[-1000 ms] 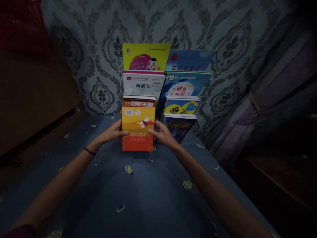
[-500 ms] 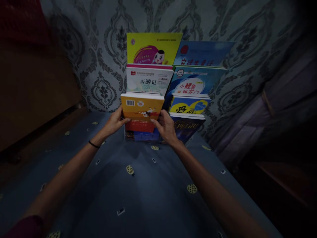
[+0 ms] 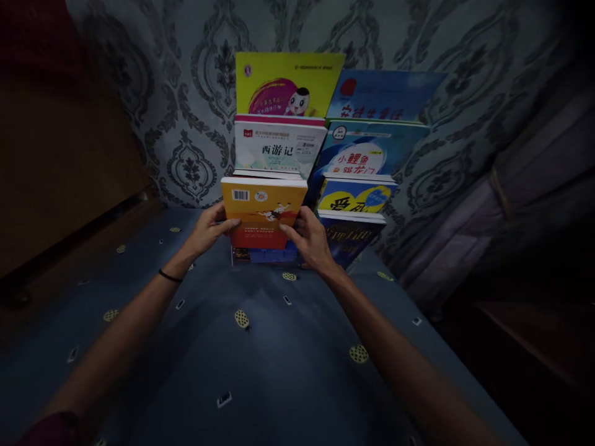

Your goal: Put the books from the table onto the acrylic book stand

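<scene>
An orange and red book [image 3: 264,214] is gripped at its sides by both hands, its barcode face toward me. My left hand [image 3: 207,228] closes on its left edge, thumb on the cover. On the opposite edge my right hand [image 3: 310,238] holds it the same way. Right behind stands a white book [image 3: 279,145] with a pink top edge, and behind that a yellow-green book [image 3: 283,80]. To the right, tiered in a second column, are a dark blue book [image 3: 353,234], a blue and yellow book [image 3: 357,193], a teal book [image 3: 372,145] and a blue book [image 3: 390,93].
The books stand on a blue cloth [image 3: 186,347] printed with pineapples, against a patterned wall [image 3: 190,93]. A brown wooden piece of furniture [image 3: 69,167] is at the left. A pale curtain [image 3: 469,217], tied with a band, hangs at the right.
The orange and red book has shifted slightly left and tilted a little, still in both hands. My left hand has moved slightly left with it. The view has shifted slightly.
</scene>
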Demonstrator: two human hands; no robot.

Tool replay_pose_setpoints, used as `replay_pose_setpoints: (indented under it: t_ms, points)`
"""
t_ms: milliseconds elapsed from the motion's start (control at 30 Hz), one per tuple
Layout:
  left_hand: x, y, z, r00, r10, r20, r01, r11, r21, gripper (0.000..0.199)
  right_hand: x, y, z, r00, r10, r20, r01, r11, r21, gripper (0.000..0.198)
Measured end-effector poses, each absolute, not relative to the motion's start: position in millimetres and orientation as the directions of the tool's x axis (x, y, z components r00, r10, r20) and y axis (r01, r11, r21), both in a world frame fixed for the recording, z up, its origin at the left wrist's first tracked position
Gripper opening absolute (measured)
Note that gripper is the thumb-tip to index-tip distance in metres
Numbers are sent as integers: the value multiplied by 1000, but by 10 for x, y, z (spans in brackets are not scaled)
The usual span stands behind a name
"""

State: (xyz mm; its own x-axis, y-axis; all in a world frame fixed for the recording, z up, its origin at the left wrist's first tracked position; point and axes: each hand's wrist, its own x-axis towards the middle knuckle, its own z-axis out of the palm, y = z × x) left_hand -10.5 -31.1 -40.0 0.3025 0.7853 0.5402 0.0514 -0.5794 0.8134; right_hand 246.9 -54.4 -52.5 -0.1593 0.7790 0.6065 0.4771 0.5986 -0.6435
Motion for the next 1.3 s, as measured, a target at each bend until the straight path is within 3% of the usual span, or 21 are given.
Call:
replay_pose_setpoints:
  t_ms: [133,300,533,700,867,967,1300]
  points:
    - [-238,-506,-332,233,822,520,31,-541,841,42,2499,-668,-624,-66,805,590,372,568,-734,54]
    - [-555,-800,-415,114,905,410,-17,-411,911,40,2563,-830,-1012,62,828,557,542,441,-716,68]
    - [-933,-1246,-829,11,984,176,-123,-174,977,47,2491,-874,-1224,69,815,576,652,400,-644,69]
    - [-1063,-1419,-1062,-10,998,54,-201,-55,978,50,2448,-921,-679,-23,776,630,801,391,-453,66]
    - [-1112,-1471,-1094,-4,1000,29,-221,-30,975,50,2497,-820,30,-3,902,432,991,60,-119,48]
    - [-1129,-1479,-1101,-2,1000,27,-235,-27,972,48,2511,-759,205,-42,939,342,999,30,43,27]
    - [-1141,-1495,-1120,23,999,27,-244,-20,970,49,2269,-731,269,-139,942,307,990,128,58,24]
